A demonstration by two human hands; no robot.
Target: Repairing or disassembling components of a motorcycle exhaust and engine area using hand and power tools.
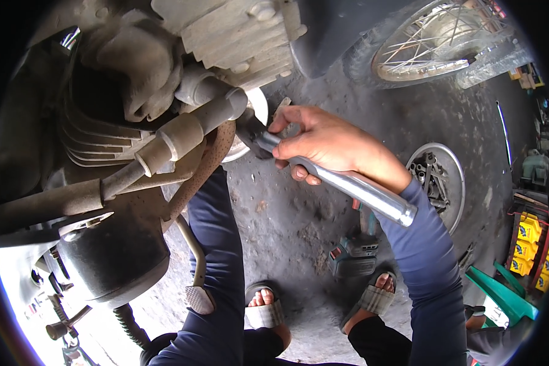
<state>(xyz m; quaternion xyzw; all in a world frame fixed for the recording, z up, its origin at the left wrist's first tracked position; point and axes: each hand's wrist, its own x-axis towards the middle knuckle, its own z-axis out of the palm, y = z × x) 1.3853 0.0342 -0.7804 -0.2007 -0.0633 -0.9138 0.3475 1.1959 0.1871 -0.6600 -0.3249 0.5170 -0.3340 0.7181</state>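
My right hand is closed around a silver tubular-handled tool. The tool's dark head lies close by the end of a worn metal tube under the motorcycle engine; I cannot tell whether it touches. The handle slants down and to the right, past my wrist. My left forearm, in a blue sleeve, reaches up behind the exhaust pipe and a pedal. My left hand is hidden behind these parts. Below the tool head, part of a white round dish shows.
A teal and black cordless power tool stands on the floor between my feet and arms. To the right lies a round tray of sockets and wrenches. A spoked wheel is at the upper right; yellow containers stand at the far right.
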